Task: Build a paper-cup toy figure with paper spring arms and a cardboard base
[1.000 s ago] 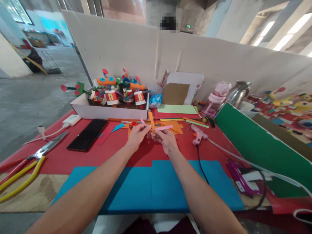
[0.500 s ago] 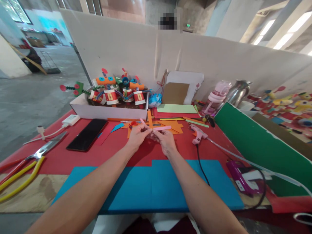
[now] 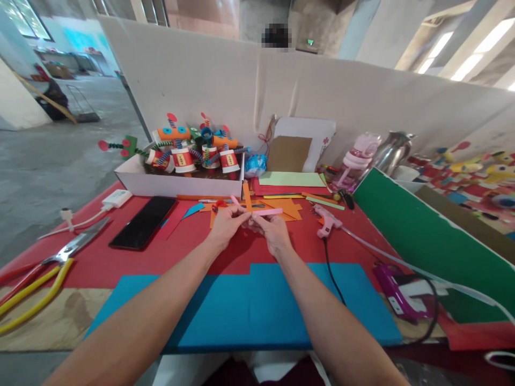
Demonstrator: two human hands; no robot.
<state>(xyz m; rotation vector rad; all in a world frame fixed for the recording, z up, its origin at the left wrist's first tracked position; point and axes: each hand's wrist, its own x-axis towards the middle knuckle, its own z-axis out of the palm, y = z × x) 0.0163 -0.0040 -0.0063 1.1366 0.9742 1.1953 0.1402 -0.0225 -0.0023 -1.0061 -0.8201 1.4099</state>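
At the middle of the red table top my left hand (image 3: 227, 225) and my right hand (image 3: 273, 228) meet, fingertips close together. Both are closed on crossed paper strips. An orange strip (image 3: 247, 196) stands up between the hands, and a pink strip (image 3: 269, 212) sticks out to the right over my right fingers. Another pink end shows above my left fingers. Where the strips join is hidden by the fingertips. Orange paper pieces (image 3: 290, 209) lie just behind the hands.
A pink glue gun (image 3: 328, 221) lies right of the hands. Farther left are a black phone (image 3: 144, 222) and large shears (image 3: 68, 249). Behind stands a white box (image 3: 181, 185) of paper-cup figures; blue sheets (image 3: 249, 311) lie in front, a green board (image 3: 434, 246) at right.
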